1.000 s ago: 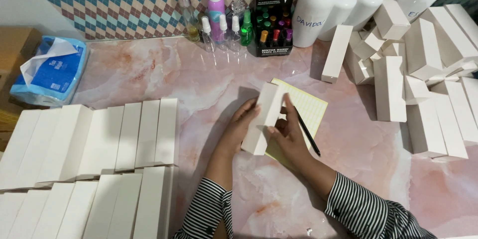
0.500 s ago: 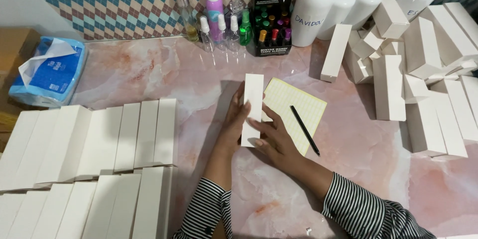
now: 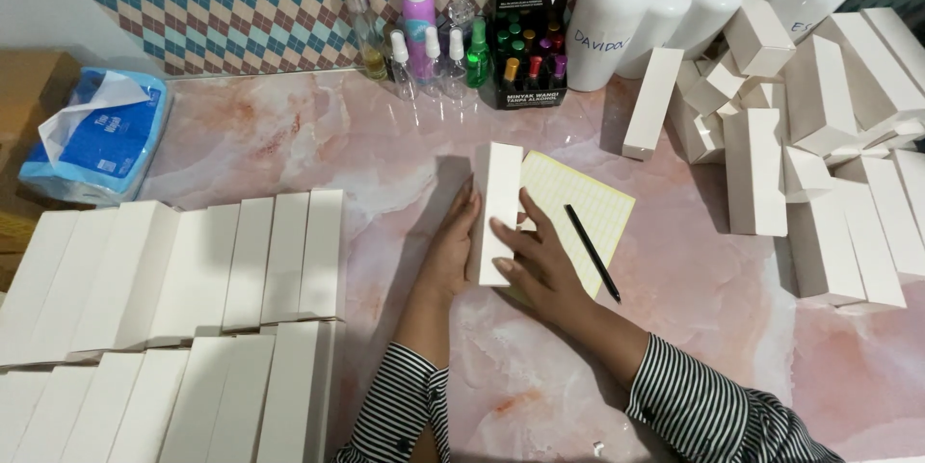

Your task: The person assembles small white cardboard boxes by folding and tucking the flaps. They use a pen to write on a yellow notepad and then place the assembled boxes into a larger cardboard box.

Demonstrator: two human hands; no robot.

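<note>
A long white carton box (image 3: 501, 195) lies flat on the pink marble table (image 3: 289, 140), pointing away from me. My left hand (image 3: 451, 249) presses against its left side. My right hand (image 3: 535, 256) lies over its near end, fingers spread on the box. Under and right of the box is a yellow gridded sheet (image 3: 583, 208) with a black pen (image 3: 592, 253) lying on it.
Rows of flat white boxes (image 3: 183, 275) fill the left. A loose pile of white boxes (image 3: 819, 155) sits at the right. Bottles (image 3: 424, 25), a black display box (image 3: 528, 44) and white bottles (image 3: 607, 15) line the back. A blue tissue pack (image 3: 96, 140) is far left.
The box was held tilted up above the yellow sheet; it now lies flat on the table, with both hands pressing on it.
</note>
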